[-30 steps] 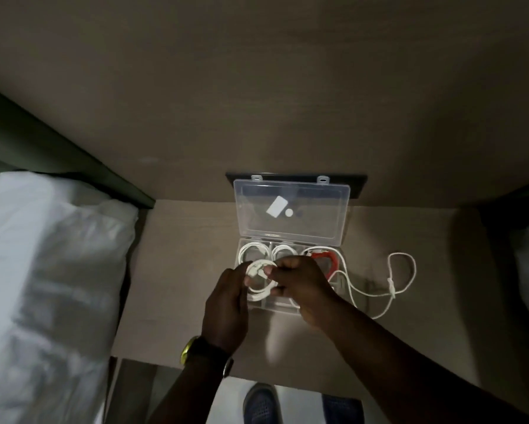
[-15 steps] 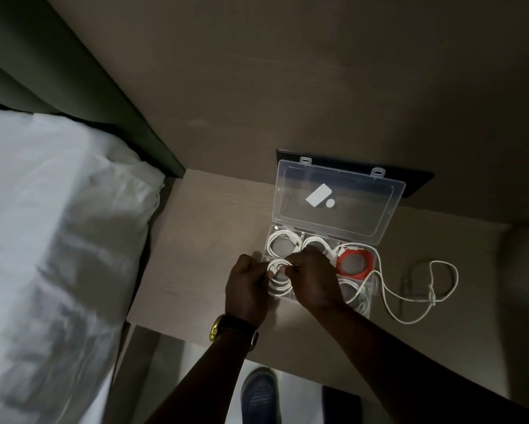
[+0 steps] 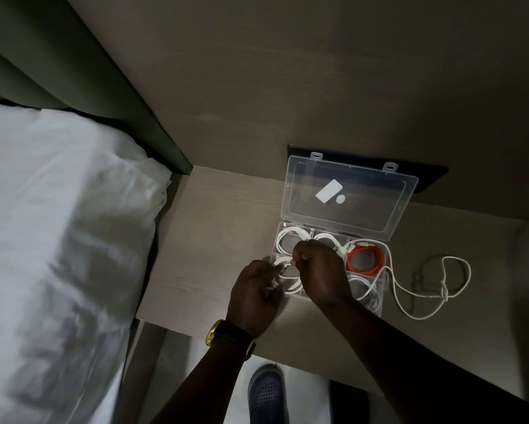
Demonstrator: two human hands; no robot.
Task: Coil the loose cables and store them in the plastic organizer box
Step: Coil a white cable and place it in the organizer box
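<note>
A clear plastic organizer box [image 3: 382,304] stands open on the bedside table [image 3: 214,228], its lid [image 3: 349,197] leaning back against the wall. Coiled white cables fill the back left compartments [image 3: 287,240], and an orange coil [image 3: 364,260] lies at the back right. My left hand [image 3: 254,293] and my right hand [image 3: 318,272] both pinch a white coiled cable [image 3: 290,286] over the front left compartment. A loose white cable [image 3: 434,286] trails out of the box onto the table at the right, knotted in loops.
A white pillow and bedding [image 3: 61,240] lie at the left, against a green headboard [image 3: 73,71]. A dark strip [image 3: 428,175] sits behind the lid. Below the table's front edge a blue shoe [image 3: 266,393] shows on the floor.
The view has swung left, so the box appears further right. Both hands keep hold of the white coil and have lowered it into the front left compartment.
</note>
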